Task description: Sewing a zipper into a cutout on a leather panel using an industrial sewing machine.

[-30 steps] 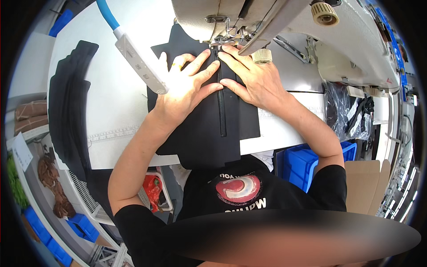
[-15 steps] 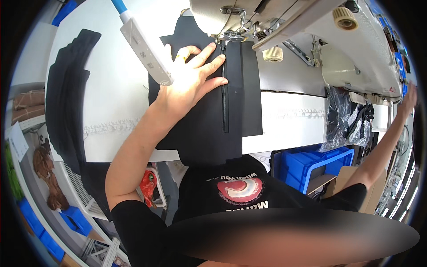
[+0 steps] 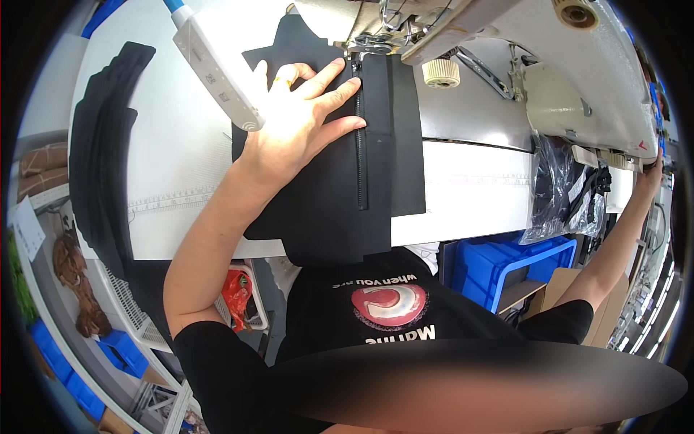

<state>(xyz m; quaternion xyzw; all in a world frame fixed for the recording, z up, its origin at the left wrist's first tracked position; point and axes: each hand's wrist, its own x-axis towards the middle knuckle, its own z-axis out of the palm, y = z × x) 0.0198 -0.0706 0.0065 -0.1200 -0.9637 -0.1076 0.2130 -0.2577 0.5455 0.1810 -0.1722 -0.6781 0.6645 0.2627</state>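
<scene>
My left hand lies on a black fabric piece, fingers spread and fingertips beside a black zipper set into the cloth. A yellow ring-like band shows on one finger. The upper end of the zipper lies by the presser foot area of a sewing machine. My right hand reaches to the machine's far right end; its fingers are mostly hidden there. A white bar-shaped device with a blue end crosses above my left wrist.
Folded black fabric pieces are stacked on the white table at left. A clear plastic bag with black items lies at right. Below the table edge stand a blue crate, a cardboard box and a white basket holding red material.
My right hand has shifted in against the machine's right end. The whole view has moved slightly; my left hand stays flat beside the zipper.
</scene>
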